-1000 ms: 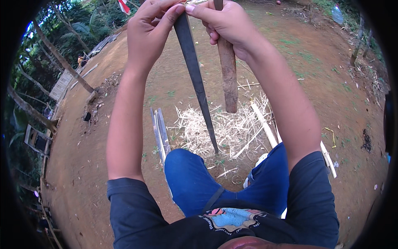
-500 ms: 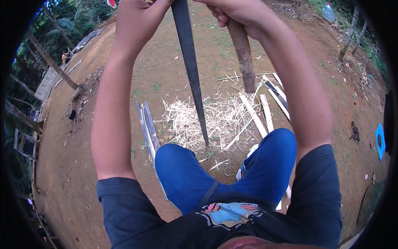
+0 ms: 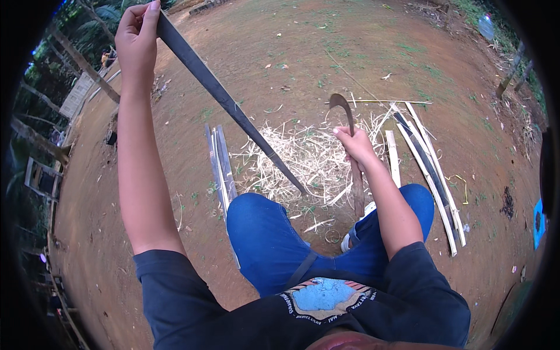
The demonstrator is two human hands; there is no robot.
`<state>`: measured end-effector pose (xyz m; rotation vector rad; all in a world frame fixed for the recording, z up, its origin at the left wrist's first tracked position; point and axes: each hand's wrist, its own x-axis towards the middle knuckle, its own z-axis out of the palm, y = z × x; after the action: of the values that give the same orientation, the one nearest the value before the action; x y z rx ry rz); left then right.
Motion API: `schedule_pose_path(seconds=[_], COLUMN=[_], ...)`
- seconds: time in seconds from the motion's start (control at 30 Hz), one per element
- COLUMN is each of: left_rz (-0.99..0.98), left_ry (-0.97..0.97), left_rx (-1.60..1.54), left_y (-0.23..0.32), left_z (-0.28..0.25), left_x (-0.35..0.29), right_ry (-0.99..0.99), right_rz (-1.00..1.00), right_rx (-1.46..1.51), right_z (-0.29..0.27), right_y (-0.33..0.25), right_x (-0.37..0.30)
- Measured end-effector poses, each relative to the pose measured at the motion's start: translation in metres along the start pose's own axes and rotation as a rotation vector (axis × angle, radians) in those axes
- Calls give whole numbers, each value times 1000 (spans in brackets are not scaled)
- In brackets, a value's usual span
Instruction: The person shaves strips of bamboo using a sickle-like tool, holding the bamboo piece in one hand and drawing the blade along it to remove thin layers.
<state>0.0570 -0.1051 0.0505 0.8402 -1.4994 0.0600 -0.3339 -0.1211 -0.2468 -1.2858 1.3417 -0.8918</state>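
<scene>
High at the upper left, my left hand (image 3: pixel 137 36) pinches the upper end of a long dark bamboo strip (image 3: pixel 224 100) between thumb and fingers. The strip slants down to the right, its lower end over a heap of pale shavings (image 3: pixel 274 154). My right hand (image 3: pixel 357 146) is closed around the wooden handle of a sickle (image 3: pixel 352 116). Its curved dark blade points up and bends left at the tip. The handle's lower end hangs near my right knee. Blade and bamboo strip are apart.
Several dark strips (image 3: pixel 220 160) lie left of the shavings. Pale and dark slats (image 3: pixel 434 175) lie to the right, with a short pale slat (image 3: pixel 392 157) nearer. Tree trunks (image 3: pixel 87 64) stand at the left edge. A plastic bottle (image 3: pixel 486 27) and a blue thing (image 3: pixel 538 224) are farther right.
My left hand has moved left with the bamboo strip, which now slants more. My right hand has come down from the top with the sickle, and its blade now shows.
</scene>
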Motion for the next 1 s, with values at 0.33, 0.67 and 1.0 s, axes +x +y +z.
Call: schedule_pose_path(seconds=[0.33, 0.67, 1.0], left_rz=[338, 488, 392], left_ry=[144, 218, 267], left_rx=[329, 509, 603], left_y=[40, 37, 4], left_z=[92, 120, 114], left_x=[1, 6, 10], right_ry=[-382, -550, -563], right_rz=[-428, -562, 61], right_rx=[437, 554, 362], right_z=[55, 116, 130], right_y=[-144, -204, 28], right_x=[-48, -59, -26])
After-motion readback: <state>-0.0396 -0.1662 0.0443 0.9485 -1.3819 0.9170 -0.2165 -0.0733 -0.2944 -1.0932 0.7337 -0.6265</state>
